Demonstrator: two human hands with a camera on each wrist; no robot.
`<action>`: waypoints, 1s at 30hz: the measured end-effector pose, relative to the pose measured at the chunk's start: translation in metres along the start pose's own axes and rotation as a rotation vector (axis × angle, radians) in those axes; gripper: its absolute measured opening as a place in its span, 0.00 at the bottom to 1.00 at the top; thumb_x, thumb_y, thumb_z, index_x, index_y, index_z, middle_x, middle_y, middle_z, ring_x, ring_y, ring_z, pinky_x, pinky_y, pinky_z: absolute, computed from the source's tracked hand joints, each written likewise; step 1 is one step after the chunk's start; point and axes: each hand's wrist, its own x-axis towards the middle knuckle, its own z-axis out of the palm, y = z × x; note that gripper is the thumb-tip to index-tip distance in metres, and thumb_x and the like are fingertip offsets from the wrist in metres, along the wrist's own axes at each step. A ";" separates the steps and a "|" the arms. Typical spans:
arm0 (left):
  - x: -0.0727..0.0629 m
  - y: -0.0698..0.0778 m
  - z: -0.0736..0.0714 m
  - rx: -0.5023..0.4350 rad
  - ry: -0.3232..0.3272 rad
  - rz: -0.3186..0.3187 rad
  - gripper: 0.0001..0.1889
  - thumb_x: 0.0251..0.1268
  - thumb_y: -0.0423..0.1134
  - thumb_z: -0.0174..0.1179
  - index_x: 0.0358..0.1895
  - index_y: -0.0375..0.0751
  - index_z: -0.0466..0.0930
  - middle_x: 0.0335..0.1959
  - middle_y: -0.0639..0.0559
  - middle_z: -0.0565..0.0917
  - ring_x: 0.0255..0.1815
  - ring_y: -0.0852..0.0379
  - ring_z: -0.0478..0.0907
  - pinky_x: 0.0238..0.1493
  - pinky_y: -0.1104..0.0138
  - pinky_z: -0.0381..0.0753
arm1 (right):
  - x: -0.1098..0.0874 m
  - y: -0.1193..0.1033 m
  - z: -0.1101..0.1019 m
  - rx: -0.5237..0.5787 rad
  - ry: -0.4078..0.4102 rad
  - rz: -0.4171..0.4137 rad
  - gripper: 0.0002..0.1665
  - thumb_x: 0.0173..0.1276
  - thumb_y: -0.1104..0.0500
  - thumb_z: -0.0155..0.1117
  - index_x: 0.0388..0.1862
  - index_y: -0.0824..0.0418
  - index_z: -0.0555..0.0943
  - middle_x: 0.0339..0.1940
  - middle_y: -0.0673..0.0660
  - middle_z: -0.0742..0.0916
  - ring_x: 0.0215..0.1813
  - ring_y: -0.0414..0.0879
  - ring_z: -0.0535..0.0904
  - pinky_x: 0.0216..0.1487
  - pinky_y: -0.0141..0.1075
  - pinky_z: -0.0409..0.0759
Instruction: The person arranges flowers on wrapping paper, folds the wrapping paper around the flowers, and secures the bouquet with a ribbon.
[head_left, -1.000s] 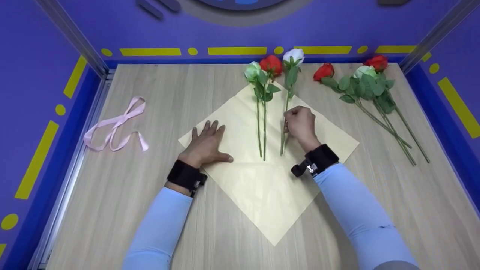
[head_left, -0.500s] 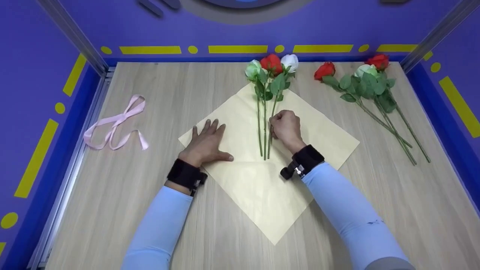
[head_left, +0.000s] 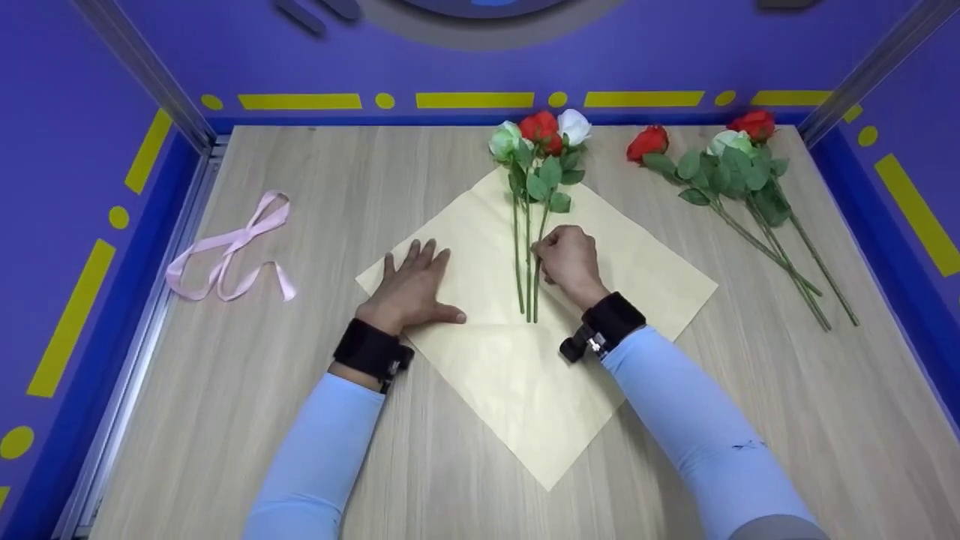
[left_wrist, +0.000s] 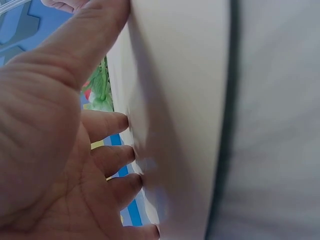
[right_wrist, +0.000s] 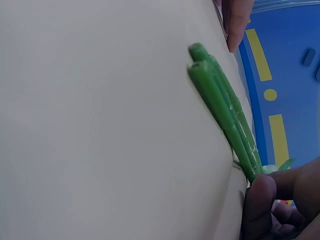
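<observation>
On the wooden worktop, cream paper lies as a diamond at the frame's centre. Near its top, I see a white rose, just right of a red bloom and a pale green bloom, all heads toward the upper edge. The right hand pinches the white rose partway down its stem; the right wrist view is crowded, so I cannot tell whether those fingers also touch a neighbouring stem. The left hand is spread on the paper near its left corner, fingers straight and released.

I judge the rose light, its stem thin and stiff, its petals soft; I would hold bare stem below the leaves. The paper seems apt to crease or slide, suiting flat fingers.
</observation>
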 end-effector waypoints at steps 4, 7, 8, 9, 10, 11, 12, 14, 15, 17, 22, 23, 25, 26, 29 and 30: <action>-0.001 0.001 0.000 0.001 -0.003 0.002 0.62 0.59 0.67 0.73 0.87 0.42 0.48 0.88 0.37 0.42 0.89 0.36 0.34 0.81 0.31 0.34 | 0.000 -0.001 -0.001 0.012 -0.016 0.013 0.12 0.74 0.58 0.70 0.30 0.62 0.85 0.14 0.53 0.84 0.13 0.42 0.80 0.21 0.34 0.83; -0.002 0.001 0.000 0.002 0.003 0.005 0.62 0.59 0.67 0.73 0.87 0.41 0.48 0.88 0.37 0.43 0.89 0.36 0.35 0.81 0.31 0.35 | 0.000 -0.001 -0.001 0.013 -0.018 0.021 0.12 0.74 0.58 0.70 0.30 0.63 0.85 0.14 0.53 0.84 0.13 0.42 0.81 0.21 0.34 0.83; -0.002 0.002 0.000 0.002 0.004 0.003 0.62 0.59 0.67 0.73 0.87 0.41 0.48 0.88 0.37 0.43 0.89 0.36 0.35 0.81 0.31 0.35 | 0.000 -0.001 -0.001 0.012 -0.017 0.023 0.12 0.74 0.58 0.70 0.30 0.62 0.85 0.14 0.53 0.84 0.13 0.42 0.81 0.20 0.34 0.83; -0.002 0.002 0.000 0.003 0.006 0.002 0.62 0.59 0.67 0.73 0.87 0.42 0.48 0.88 0.37 0.43 0.89 0.36 0.35 0.81 0.31 0.35 | 0.000 -0.001 -0.001 0.010 -0.018 0.024 0.12 0.74 0.58 0.70 0.30 0.62 0.85 0.14 0.53 0.84 0.13 0.42 0.81 0.20 0.34 0.83; -0.002 0.002 -0.001 0.003 0.005 -0.001 0.62 0.59 0.67 0.73 0.87 0.42 0.48 0.88 0.37 0.43 0.89 0.36 0.35 0.81 0.31 0.35 | 0.001 -0.001 -0.001 0.007 -0.020 0.026 0.12 0.74 0.57 0.70 0.31 0.62 0.85 0.14 0.52 0.83 0.13 0.42 0.81 0.20 0.34 0.82; -0.002 0.002 -0.001 0.002 0.006 -0.001 0.62 0.59 0.67 0.73 0.87 0.42 0.48 0.88 0.37 0.43 0.89 0.36 0.35 0.81 0.31 0.35 | 0.000 -0.001 -0.001 0.010 -0.020 0.030 0.12 0.74 0.57 0.70 0.31 0.62 0.85 0.13 0.52 0.83 0.13 0.42 0.80 0.19 0.34 0.82; -0.002 0.002 -0.001 0.001 0.006 -0.002 0.62 0.59 0.67 0.73 0.87 0.42 0.48 0.88 0.37 0.43 0.89 0.36 0.35 0.81 0.31 0.35 | 0.001 -0.001 -0.002 0.009 -0.021 0.032 0.13 0.74 0.56 0.70 0.31 0.62 0.84 0.13 0.52 0.83 0.13 0.42 0.80 0.18 0.33 0.82; -0.001 0.002 -0.001 -0.002 0.004 -0.006 0.62 0.59 0.68 0.73 0.87 0.42 0.48 0.88 0.38 0.43 0.89 0.36 0.35 0.82 0.32 0.34 | 0.001 -0.001 -0.002 0.009 -0.021 0.033 0.14 0.75 0.55 0.70 0.31 0.62 0.84 0.13 0.52 0.83 0.12 0.42 0.80 0.17 0.33 0.81; -0.001 0.002 -0.001 -0.003 0.004 -0.006 0.62 0.59 0.67 0.73 0.87 0.42 0.48 0.88 0.38 0.43 0.89 0.36 0.35 0.82 0.32 0.34 | 0.001 -0.001 -0.002 0.010 -0.020 0.033 0.15 0.75 0.54 0.70 0.30 0.62 0.84 0.13 0.52 0.83 0.12 0.42 0.80 0.17 0.33 0.81; -0.001 0.001 -0.001 -0.008 0.004 -0.006 0.62 0.59 0.67 0.73 0.87 0.42 0.48 0.88 0.38 0.43 0.89 0.36 0.34 0.81 0.32 0.33 | 0.000 -0.001 -0.003 0.013 -0.019 0.031 0.17 0.75 0.53 0.70 0.29 0.62 0.84 0.12 0.53 0.82 0.12 0.42 0.80 0.17 0.33 0.80; 0.000 0.000 0.000 -0.012 0.005 -0.010 0.62 0.59 0.67 0.73 0.87 0.42 0.48 0.88 0.38 0.43 0.89 0.36 0.34 0.81 0.32 0.32 | 0.000 0.001 -0.005 0.035 -0.011 0.017 0.19 0.76 0.51 0.69 0.28 0.63 0.83 0.11 0.53 0.82 0.12 0.43 0.79 0.17 0.34 0.79; 0.000 0.000 0.000 -0.011 0.004 -0.010 0.62 0.59 0.67 0.73 0.87 0.42 0.48 0.88 0.38 0.43 0.89 0.37 0.34 0.82 0.32 0.32 | 0.000 0.001 -0.005 0.041 -0.007 0.014 0.19 0.76 0.50 0.69 0.28 0.63 0.83 0.11 0.53 0.81 0.12 0.43 0.79 0.16 0.34 0.79; 0.000 0.000 -0.001 -0.011 0.002 -0.009 0.62 0.59 0.67 0.73 0.87 0.42 0.48 0.88 0.38 0.43 0.89 0.37 0.34 0.82 0.32 0.32 | 0.000 0.001 -0.007 0.025 0.009 -0.003 0.19 0.77 0.50 0.68 0.29 0.62 0.83 0.12 0.53 0.82 0.12 0.43 0.79 0.16 0.34 0.78; 0.000 0.000 -0.001 -0.011 0.001 -0.009 0.62 0.59 0.67 0.73 0.87 0.42 0.47 0.88 0.38 0.42 0.89 0.37 0.34 0.82 0.32 0.32 | -0.001 0.001 -0.008 -0.001 0.024 -0.018 0.19 0.77 0.49 0.68 0.29 0.61 0.84 0.13 0.52 0.82 0.13 0.43 0.79 0.18 0.34 0.78; 0.000 0.001 -0.001 -0.016 -0.001 -0.008 0.62 0.59 0.67 0.73 0.87 0.42 0.47 0.88 0.38 0.42 0.89 0.37 0.34 0.82 0.32 0.31 | -0.001 0.002 -0.013 -0.091 0.093 -0.090 0.19 0.77 0.49 0.67 0.30 0.61 0.87 0.19 0.53 0.85 0.20 0.47 0.81 0.27 0.39 0.79; 0.000 0.001 0.000 -0.016 -0.001 -0.008 0.62 0.59 0.67 0.73 0.87 0.42 0.47 0.88 0.38 0.42 0.89 0.37 0.34 0.82 0.32 0.31 | -0.002 0.003 -0.016 -0.125 0.122 -0.119 0.18 0.77 0.50 0.67 0.31 0.61 0.88 0.21 0.55 0.87 0.24 0.50 0.83 0.32 0.42 0.80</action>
